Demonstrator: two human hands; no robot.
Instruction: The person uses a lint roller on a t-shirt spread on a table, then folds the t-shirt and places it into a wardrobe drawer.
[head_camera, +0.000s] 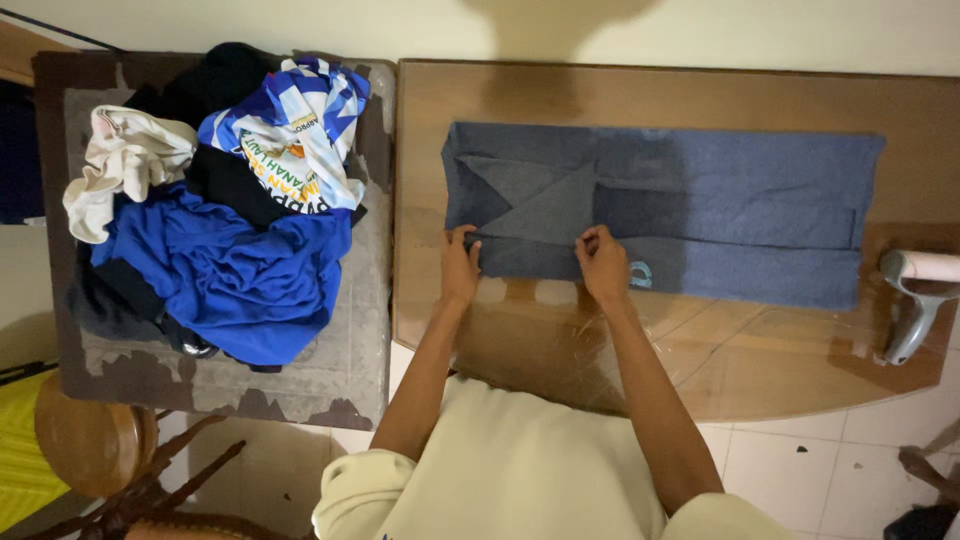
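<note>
grey shirt (700, 200) flat on table (760, 350), long axis left-right; left hand (459, 268), right hand (603, 264) pinching its folded near edge.

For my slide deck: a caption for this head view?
Both hands, left hand and right hand, pinch a folded grey garment on a wooden table.

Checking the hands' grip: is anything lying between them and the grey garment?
Nothing visible. The left hand and right hand both rest directly on the garment, pinching a fold near its front edge.
</note>
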